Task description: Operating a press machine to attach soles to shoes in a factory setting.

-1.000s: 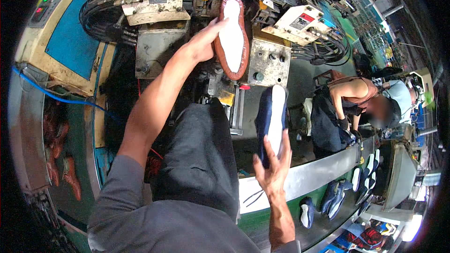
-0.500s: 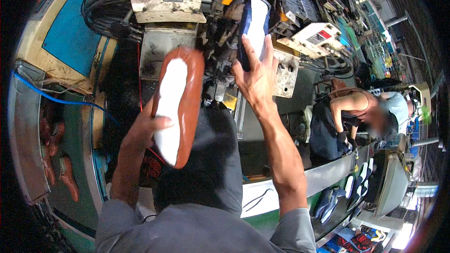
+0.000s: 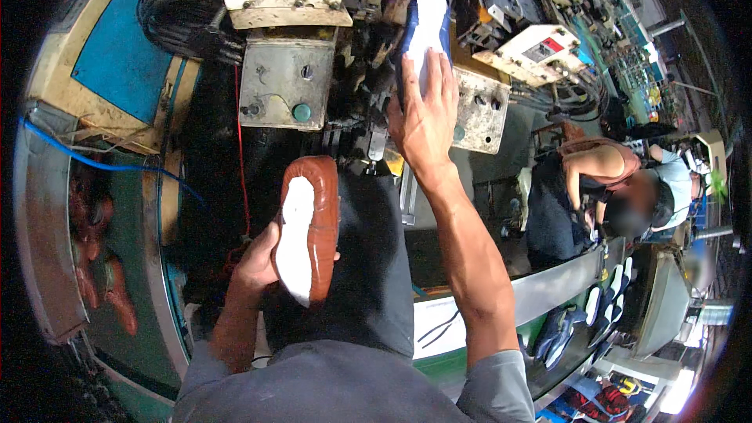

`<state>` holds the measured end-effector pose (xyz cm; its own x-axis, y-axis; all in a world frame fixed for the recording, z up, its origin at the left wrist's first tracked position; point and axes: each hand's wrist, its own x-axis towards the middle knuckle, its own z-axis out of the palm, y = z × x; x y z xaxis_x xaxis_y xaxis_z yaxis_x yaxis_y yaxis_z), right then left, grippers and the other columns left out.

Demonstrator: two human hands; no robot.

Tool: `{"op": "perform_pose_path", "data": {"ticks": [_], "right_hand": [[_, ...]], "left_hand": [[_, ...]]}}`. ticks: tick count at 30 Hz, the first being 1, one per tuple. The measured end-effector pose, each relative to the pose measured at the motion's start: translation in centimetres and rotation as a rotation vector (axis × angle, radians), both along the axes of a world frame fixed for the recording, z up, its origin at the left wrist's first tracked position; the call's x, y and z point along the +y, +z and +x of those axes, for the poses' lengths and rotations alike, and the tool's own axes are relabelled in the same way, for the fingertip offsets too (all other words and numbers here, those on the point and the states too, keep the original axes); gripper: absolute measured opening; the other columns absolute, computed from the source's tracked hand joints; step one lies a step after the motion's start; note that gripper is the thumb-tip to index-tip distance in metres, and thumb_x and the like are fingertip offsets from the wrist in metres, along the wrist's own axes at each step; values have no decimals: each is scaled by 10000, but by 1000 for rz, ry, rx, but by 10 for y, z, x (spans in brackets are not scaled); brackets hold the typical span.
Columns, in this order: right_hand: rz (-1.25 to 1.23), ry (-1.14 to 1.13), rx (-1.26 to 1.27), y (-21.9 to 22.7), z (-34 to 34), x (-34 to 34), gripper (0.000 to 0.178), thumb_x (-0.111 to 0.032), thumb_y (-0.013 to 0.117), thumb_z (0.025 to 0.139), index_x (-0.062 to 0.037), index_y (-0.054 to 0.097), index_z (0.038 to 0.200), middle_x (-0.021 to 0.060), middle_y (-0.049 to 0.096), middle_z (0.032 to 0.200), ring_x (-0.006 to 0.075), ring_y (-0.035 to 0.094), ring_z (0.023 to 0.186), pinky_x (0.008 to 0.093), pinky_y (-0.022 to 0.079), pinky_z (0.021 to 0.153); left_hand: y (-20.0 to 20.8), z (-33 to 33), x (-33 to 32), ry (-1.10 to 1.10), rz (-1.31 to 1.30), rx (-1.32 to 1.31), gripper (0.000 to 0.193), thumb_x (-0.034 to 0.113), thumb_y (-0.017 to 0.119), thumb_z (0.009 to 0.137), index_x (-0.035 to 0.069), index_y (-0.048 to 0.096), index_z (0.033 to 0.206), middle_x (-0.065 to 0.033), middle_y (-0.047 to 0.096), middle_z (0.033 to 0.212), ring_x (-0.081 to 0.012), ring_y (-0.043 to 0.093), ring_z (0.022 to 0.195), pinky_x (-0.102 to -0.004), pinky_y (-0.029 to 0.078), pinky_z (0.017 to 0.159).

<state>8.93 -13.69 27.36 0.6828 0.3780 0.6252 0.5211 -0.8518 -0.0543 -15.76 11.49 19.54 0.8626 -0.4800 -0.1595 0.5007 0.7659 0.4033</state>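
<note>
Low in front of my dark trousers is a brown shoe upper [image 3: 324,239], its underside turned up with a long white insole [image 3: 294,243] on it. My left hand [image 3: 257,257] is closed around its left side, with fingertips just showing at the right edge. A blue shoe upper [image 3: 429,17], also with a white underside facing up, sits in the machine ahead. Over its near end lies my right hand [image 3: 425,121], fingers on the white underside and thumb along the left side. The part under the right palm is hidden.
Off-white machine plates [image 3: 288,82] with hoses stand ahead. At left is a conveyor trough with brown shoe uppers [image 3: 117,298]. A belt at right carries dark blue shoes [image 3: 556,333] beside a metal rail [image 3: 540,290]. Another person [image 3: 595,168] bends over at right.
My left hand has brought the brown shoe upper down and nearer my body, uncovering the machine plate behind it. My right hand stays at the blue shoe upper, its fingers slightly closer together.
</note>
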Motion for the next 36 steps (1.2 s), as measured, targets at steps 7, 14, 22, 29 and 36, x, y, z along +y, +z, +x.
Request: {"op": "perform_pose_path", "data": {"ticks": [7, 14, 22, 29, 36], "right_hand": [[-13, -23, -58, 12, 80, 5, 742, -169, 774, 848, -57, 543, 1544, 316, 447, 1598, 501, 413, 1492, 560, 324, 1267], [-39, -17, -137, 25, 165, 9, 619, -215, 750, 911, -74, 609, 1497, 292, 532, 1553, 464, 478, 1467, 534, 354, 1253], [-12, 9, -139, 64, 142, 19, 577, -110, 655, 863, 41, 625, 1419, 337, 585, 1431, 482, 519, 1379, 522, 378, 1219], [6, -17, -48, 81, 142, 17, 546, -153, 668, 884, -2, 652, 1409, 333, 587, 1449, 489, 527, 1372, 524, 397, 1206], [304, 5, 264, -38, -61, -89, 542, -109, 691, 964, -97, 610, 1500, 292, 504, 1573, 487, 519, 1430, 493, 433, 1208]], "left_hand": [[-46, 14, -24, -72, 149, 108, 726, 488, 468, 1132, 128, 243, 1722, -168, 474, 1646, -338, 544, 1457, -527, 460, 1209], [-42, 44, -46, -109, 560, 149, 619, 332, 432, 1164, 106, 276, 1718, -118, 458, 1662, -264, 479, 1495, -443, 376, 1254], [-42, 65, -60, -144, 698, 58, 638, 315, 486, 1154, 85, 286, 1715, -116, 431, 1680, -254, 435, 1514, -422, 338, 1264], [-15, 58, -76, -160, 940, -92, 779, 448, 529, 1128, 9, 247, 1707, -174, 395, 1705, -287, 366, 1566, -412, 267, 1298], [-60, 11, -95, -87, 801, 9, 797, 335, 655, 1086, 77, 247, 1720, -167, 460, 1645, -259, 442, 1498, -360, 329, 1256]]}}
